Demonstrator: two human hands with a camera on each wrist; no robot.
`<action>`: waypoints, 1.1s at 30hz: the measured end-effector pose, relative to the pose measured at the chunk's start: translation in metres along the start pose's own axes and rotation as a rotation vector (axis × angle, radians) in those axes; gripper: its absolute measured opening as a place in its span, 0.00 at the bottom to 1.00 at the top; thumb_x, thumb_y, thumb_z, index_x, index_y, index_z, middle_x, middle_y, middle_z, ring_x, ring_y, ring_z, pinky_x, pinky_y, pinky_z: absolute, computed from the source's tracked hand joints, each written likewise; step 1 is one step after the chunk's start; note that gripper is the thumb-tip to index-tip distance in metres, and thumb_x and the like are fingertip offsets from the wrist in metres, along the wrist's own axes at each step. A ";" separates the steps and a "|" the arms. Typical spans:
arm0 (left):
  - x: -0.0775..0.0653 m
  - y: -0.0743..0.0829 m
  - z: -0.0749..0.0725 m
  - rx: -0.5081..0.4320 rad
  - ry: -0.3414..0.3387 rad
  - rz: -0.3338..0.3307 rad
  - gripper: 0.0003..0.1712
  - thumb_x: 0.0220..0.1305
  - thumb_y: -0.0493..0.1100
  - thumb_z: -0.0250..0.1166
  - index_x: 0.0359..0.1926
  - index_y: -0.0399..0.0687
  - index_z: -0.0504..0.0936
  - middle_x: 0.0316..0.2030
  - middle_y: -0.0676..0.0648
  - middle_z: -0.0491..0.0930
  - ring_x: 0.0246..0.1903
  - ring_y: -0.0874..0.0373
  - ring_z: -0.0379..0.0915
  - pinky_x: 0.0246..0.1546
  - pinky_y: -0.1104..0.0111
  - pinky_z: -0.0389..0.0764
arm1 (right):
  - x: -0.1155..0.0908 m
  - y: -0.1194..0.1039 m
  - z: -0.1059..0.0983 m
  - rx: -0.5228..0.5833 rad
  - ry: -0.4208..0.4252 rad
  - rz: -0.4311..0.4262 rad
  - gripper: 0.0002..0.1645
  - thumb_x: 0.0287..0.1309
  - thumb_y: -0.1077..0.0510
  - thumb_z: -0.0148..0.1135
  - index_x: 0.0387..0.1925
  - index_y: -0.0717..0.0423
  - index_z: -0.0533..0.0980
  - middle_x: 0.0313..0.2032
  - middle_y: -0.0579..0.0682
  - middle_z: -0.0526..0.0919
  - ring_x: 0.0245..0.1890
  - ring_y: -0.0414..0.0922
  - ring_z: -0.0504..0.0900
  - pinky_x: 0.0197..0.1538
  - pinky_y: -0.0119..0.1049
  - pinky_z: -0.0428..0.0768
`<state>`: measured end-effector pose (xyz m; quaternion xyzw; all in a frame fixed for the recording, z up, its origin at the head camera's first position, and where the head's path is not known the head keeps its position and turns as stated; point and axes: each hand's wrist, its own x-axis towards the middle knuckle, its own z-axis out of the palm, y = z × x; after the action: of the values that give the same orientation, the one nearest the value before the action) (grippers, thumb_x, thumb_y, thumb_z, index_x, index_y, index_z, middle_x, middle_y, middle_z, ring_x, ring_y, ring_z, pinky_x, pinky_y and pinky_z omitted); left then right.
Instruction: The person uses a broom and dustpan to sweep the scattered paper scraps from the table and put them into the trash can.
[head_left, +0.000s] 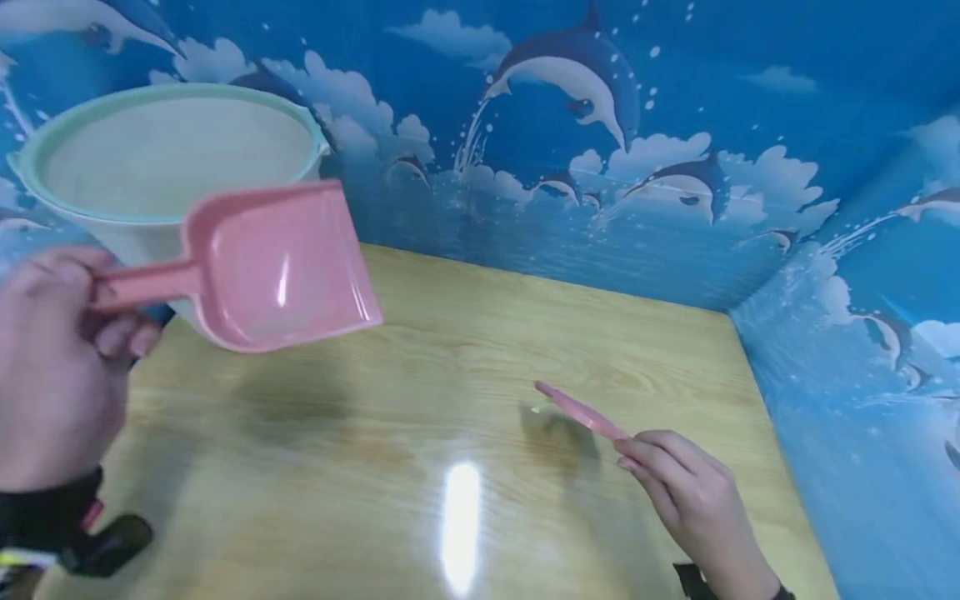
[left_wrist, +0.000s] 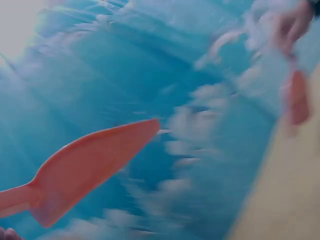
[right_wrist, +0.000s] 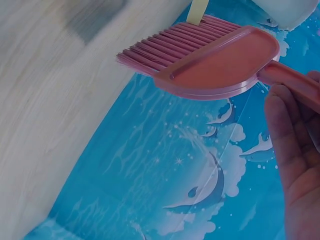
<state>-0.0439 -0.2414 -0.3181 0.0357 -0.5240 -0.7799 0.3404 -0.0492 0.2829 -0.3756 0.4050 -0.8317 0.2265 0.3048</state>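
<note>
My left hand (head_left: pixel 63 358) grips the handle of a small pink dustpan (head_left: pixel 281 262), raised above the table in front of a bucket. The pan's inner side faces the head camera, and no debris can be made out in it. At the right, my right hand (head_left: pixel 686 492) holds a small pink hand brush (head_left: pixel 581 410) by its handle, low over the table. Its bristles (right_wrist: pixel 175 45) show in the right wrist view. A pale yellow strip (right_wrist: pixel 198 10) appears at the bristles' edge; whether it touches them I cannot tell.
A white bucket with a mint-green rim (head_left: pixel 311 125) is at the back left, partly behind the dustpan. The wood-grain table (head_left: pixel 420 358) meets a blue dolphin-print sheet (head_left: pixel 480 217) at the back and right. A light reflection lies on the tabletop.
</note>
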 end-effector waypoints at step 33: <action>-0.126 -0.165 -0.017 0.659 -0.165 -0.658 0.21 0.79 0.58 0.41 0.58 0.52 0.69 0.29 0.49 0.68 0.17 0.59 0.63 0.14 0.68 0.71 | -0.038 0.026 -0.020 -0.102 -0.156 0.121 0.18 0.70 0.48 0.58 0.45 0.53 0.87 0.40 0.48 0.85 0.34 0.42 0.83 0.36 0.31 0.82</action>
<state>-0.0218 -0.1472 -0.5029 0.2438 -0.7297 -0.6388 0.0027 -0.0451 0.3304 -0.3904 0.3546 -0.8861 0.1699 0.2452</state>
